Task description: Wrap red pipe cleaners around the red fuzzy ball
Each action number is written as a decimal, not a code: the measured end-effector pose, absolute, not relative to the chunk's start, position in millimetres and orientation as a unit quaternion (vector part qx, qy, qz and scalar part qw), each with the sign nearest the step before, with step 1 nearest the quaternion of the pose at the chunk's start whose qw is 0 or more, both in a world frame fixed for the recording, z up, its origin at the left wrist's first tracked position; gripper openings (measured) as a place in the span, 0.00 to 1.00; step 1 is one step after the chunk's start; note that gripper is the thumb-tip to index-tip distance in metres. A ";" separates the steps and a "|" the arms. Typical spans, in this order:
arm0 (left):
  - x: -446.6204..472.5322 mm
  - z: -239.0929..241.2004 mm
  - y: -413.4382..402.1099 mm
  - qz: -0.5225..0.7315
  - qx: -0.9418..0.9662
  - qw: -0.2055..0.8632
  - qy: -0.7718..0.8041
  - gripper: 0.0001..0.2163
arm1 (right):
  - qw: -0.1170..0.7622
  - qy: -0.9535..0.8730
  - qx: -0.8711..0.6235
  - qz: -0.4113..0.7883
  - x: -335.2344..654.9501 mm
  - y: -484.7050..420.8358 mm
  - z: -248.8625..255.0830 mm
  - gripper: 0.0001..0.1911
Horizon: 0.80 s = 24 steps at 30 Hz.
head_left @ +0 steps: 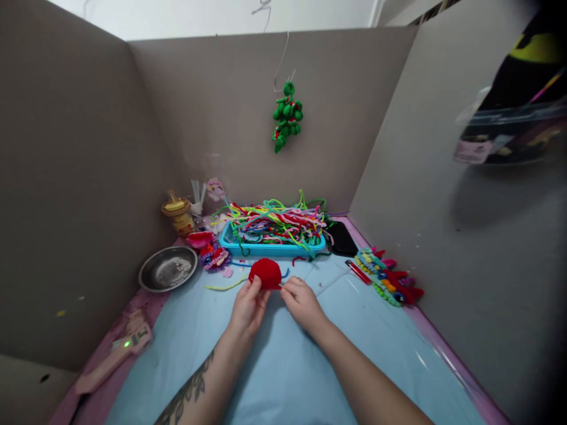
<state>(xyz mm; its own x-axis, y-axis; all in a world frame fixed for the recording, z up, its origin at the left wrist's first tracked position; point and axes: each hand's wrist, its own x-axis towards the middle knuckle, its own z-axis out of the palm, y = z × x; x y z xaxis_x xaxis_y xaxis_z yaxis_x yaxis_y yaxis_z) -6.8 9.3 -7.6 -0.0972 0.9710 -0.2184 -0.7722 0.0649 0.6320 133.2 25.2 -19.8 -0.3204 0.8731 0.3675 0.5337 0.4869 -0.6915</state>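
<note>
A rounded red piece (266, 273), fuzzy like yarn or pipe cleaner, is held up over the middle of the table. My left hand (248, 304) grips it by the lower left edge, thumb in front and fingers behind. At its lower right edge my right hand (303, 300) is closed in a pinch. A tiny pale bit shows at those fingertips, too small to name. Behind the red piece lie a yellow-green strand (225, 287) and a blue strand, partly covered by it.
A blue tray (274, 250) heaped with colourful fuzzy strands stands behind. Left are a metal bowl (153, 283) with white bits, a purple-red fuzzy piece (215, 257) and a pink glue gun (119, 357). Right are a black phone-like slab (342, 239), a red pen-like tool (359, 273) and fuzzy finished pieces (385, 282).
</note>
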 end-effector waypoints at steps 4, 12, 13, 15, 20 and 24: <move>-5.4 -8.8 7.4 0.665 0.190 0.654 0.305 0.12 | 0.374 -0.757 -0.466 0.265 134.6 26.7 -20.5 0.14; -2.6 -13.7 5.5 0.678 0.241 0.601 0.349 0.16 | 0.363 -0.764 -0.462 0.265 132.0 26.1 -26.4 0.13; -3.0 -14.6 5.5 0.679 0.237 0.594 0.360 0.16 | 0.363 -0.764 -0.462 0.266 131.7 25.9 -26.6 0.12; -4.1 -16.6 5.6 0.679 0.230 0.588 0.374 0.17 | 0.366 -0.759 -0.464 0.273 131.2 25.5 -26.4 0.11; -5.3 -17.9 5.4 0.676 0.233 0.600 0.359 0.16 | 0.379 -0.715 -0.471 0.352 129.0 24.2 -27.6 0.07; -3.2 -11.2 4.1 0.669 0.242 0.627 0.316 0.16 | 0.402 -0.663 -0.478 0.414 129.2 25.1 -29.2 0.06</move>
<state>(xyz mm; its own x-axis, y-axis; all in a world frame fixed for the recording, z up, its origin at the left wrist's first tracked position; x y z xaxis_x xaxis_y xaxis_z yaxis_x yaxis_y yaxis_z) -3.2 4.1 -11.2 -0.0957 0.9928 -0.0722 -0.6868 -0.0134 0.7267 129.2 25.1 -29.2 -0.2210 0.9656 0.1371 0.3010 0.2012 -0.9322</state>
